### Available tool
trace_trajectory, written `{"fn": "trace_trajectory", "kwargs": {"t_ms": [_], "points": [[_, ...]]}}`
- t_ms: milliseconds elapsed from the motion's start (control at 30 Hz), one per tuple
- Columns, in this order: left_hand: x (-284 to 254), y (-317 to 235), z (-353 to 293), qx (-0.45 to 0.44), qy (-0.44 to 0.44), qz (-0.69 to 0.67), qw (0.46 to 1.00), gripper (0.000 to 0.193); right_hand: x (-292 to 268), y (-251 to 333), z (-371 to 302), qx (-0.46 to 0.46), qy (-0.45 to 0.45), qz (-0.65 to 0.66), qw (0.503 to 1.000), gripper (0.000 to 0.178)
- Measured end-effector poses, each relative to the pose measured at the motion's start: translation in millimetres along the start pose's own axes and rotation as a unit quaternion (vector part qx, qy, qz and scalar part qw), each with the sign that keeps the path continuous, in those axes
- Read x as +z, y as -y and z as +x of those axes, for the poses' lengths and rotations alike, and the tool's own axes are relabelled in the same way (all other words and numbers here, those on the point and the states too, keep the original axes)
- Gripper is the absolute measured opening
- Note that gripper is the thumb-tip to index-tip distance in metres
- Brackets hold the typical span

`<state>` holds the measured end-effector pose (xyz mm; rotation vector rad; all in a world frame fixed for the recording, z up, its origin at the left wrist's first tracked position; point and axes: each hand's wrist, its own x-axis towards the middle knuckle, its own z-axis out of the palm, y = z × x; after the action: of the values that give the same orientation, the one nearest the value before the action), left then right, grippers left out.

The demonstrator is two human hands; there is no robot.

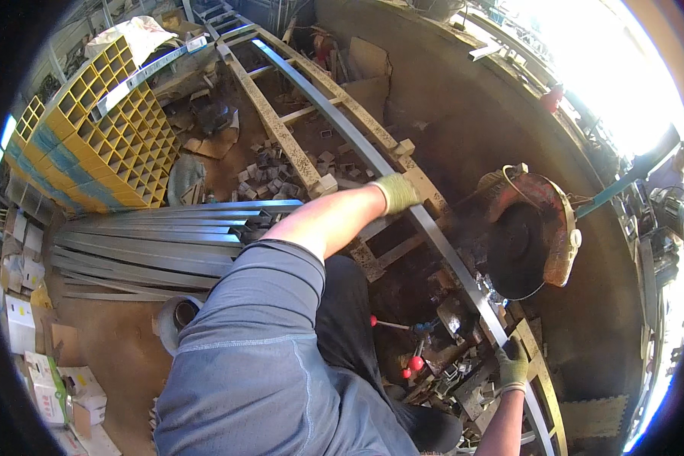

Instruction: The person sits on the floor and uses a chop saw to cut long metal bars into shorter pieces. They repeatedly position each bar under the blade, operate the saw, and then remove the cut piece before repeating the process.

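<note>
We see the gloved left hand curled over a long metal bar, its fingertips hidden from us. The gloved right hand is wrapped about the same bar farther along; how tightly either grips, we cannot tell. The bar runs beneath the left fingers toward the right ones. Left of the left fingers we find stacked metal tubes; right of them, a curved red housing.

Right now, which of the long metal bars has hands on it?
The lone diagonal bar, with the left hand and right hand on it; the other bars lie stacked at left.
</note>
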<state>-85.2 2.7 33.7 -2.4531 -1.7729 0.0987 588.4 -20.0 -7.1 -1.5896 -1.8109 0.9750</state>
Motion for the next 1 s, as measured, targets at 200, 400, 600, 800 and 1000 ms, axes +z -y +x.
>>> {"fn": "trace_trajectory", "kwargs": {"t_ms": [200, 400, 600, 800, 1000], "points": [[-9.9, 39.5, 3.5, -0.169, 0.054, 0.096, 0.979, 0.039, -59.4, -38.8, -58.5, -0.048, -0.099, -0.369, 0.923, 0.068], [-48.0, -52.1, 16.9, 0.051, 0.032, -0.078, 0.995, 0.036, -26.1, -21.1, -26.8, -0.041, -0.04, -0.256, 0.965, 0.064], [-18.0, -6.5, 8.0, -0.014, 0.044, -0.015, 0.999, 0.037, -10.6, 7.5, -21.4, 0.003, -0.024, -0.048, 0.999, 0.063], [-7.3, 23.0, 5.1, -0.105, 0.077, 0.055, 0.99, 0.036, -29.3, -15.0, -38.9, -0.046, -0.054, -0.253, 0.965, 0.064], [-16.8, -24.4, 20.2, -0.011, 0.029, 0.01, 0.999, 0.033, -9.2, -28.3, -17.5, -0.063, -0.073, -0.217, 0.971, 0.056]]}}
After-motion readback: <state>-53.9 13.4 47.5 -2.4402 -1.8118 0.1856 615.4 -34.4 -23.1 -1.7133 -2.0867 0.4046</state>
